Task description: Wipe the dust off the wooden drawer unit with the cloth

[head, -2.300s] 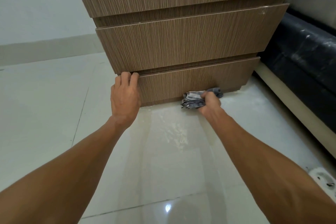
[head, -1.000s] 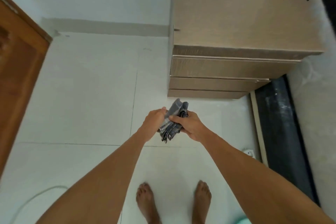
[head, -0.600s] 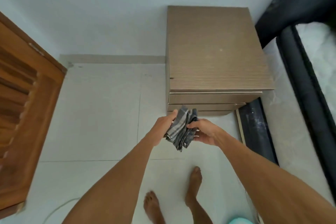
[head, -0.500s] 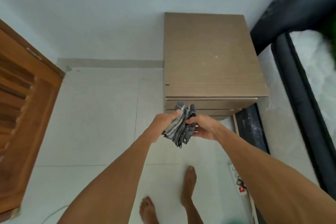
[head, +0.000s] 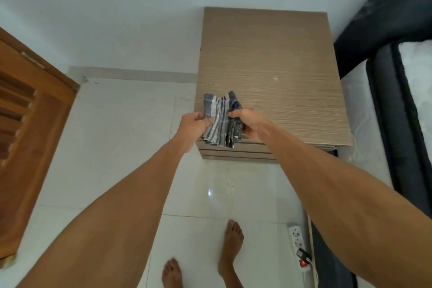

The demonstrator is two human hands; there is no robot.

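- Cloth point(head: 221, 121) pinched between both hands above the front edge of the unit point(head: 268, 77), clear of its top.
- Left hand point(head: 194, 125) grips the cloth's 9 o'clock edge; right hand point(head: 251, 124) grips the 3 o'clock folds. Likely spreading or refolding for a clean face.
- Unit stands at 12 o'clock from the feet point(head: 230, 248), top bare, pale specks visible. Probably next to wipe.
- Power strip point(head: 300, 250) on floor at 4 o'clock, well apart.

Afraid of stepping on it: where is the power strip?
In the head view the power strip lies on the white floor at lower right, beside the dark bed base, just right of the person's right foot.
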